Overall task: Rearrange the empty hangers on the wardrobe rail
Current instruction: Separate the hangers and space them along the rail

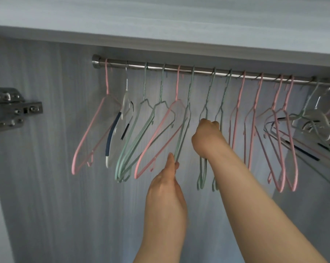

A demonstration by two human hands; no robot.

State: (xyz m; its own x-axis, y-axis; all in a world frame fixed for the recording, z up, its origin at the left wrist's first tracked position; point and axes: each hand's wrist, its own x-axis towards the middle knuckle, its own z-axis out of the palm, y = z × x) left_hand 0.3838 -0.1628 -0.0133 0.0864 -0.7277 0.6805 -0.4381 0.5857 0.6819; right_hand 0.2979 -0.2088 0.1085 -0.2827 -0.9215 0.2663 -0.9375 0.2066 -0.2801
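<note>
Rail hangers (119, 175): left hand (166, 186) pinches one, right hand (207, 135) grips two.

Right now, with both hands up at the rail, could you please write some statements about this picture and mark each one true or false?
1. The right hand grips a middle green hanger. True.
2. The left hand holds a pink hanger. False: it pinches the lower end of a tilted green hanger.
3. The leftmost hanger on the rail is green. False: it is pink.
4. A metal hinge sits left of the rail. True.
</note>
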